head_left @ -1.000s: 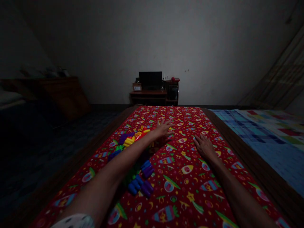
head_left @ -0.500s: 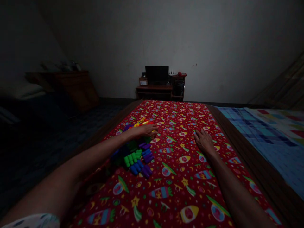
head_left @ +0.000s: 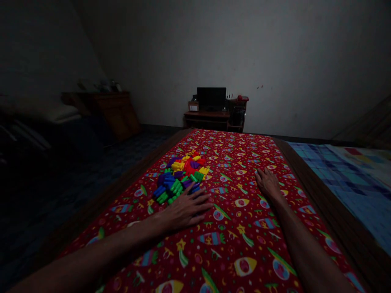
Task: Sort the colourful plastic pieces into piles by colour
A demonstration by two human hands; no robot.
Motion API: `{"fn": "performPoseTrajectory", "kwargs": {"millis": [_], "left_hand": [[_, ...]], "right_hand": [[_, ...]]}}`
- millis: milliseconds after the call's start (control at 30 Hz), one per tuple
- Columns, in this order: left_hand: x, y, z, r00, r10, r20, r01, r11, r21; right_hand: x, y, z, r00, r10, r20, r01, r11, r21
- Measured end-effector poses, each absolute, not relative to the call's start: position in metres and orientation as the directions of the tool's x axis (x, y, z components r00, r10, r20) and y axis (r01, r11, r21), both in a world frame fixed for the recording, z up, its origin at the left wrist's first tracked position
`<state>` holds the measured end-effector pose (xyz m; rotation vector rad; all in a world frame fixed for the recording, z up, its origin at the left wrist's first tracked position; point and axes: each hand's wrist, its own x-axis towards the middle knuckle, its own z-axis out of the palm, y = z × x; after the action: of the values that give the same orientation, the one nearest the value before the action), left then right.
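A heap of coloured plastic building blocks (head_left: 176, 187) in green, blue, purple, yellow and red lies on the left half of a red cloth (head_left: 226, 248) printed with rockets and stars. At the heap's near edge is my left hand (head_left: 187, 208), palm down with fingers spread, covering some of the blocks. Whether its fingertips press on blocks beneath them I cannot tell. On the right side of the cloth rests my right hand (head_left: 268, 183), flat and apart from the blocks, its fingers stretched forward with nothing in them.
Brown fabric (head_left: 308, 183) borders the cloth. To the right lies a blue checked sheet (head_left: 332, 179). Against the far wall stands a desk (head_left: 207, 116) with a monitor (head_left: 211, 99) on it. A wooden cabinet (head_left: 113, 114) stands at the left in dim light.
My left hand has come back from the far part of the heap to its near edge, fingers spreading. The near blocks are pushed closer together. The view has turned slightly left; my right hand stays put.
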<state>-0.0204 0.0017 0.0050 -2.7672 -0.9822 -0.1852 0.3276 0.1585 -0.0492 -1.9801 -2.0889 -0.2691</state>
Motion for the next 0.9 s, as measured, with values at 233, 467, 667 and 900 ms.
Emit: {"fn": "performPoseTrajectory", "kwargs": {"millis": [233, 467, 667, 900], "left_hand": [[-0.042, 0.094, 0.018, 0.576, 0.788, 0.219, 0.816, -0.538, -0.211], [-0.092, 0.100, 0.035, 0.229, 0.927, 0.296, 0.970, -0.244, 0.015], [-0.136, 0.032, -0.015, 0.049, 0.991, 0.121, 0.988, -0.066, 0.141], [-0.093, 0.055, -0.034, 0.156, 0.874, 0.460, 0.937, -0.279, 0.211]], "right_hand": [[0.329, 0.161, -0.052, -0.032, 0.951, 0.307, 0.997, 0.051, -0.052], [0.331, 0.162, -0.055, -0.046, 0.937, 0.347, 0.996, 0.071, -0.059], [0.333, 0.164, -0.058, -0.073, 0.938, 0.339, 0.996, 0.087, -0.025], [0.334, 0.165, -0.058, -0.075, 0.942, 0.327, 0.996, 0.087, -0.022]]}}
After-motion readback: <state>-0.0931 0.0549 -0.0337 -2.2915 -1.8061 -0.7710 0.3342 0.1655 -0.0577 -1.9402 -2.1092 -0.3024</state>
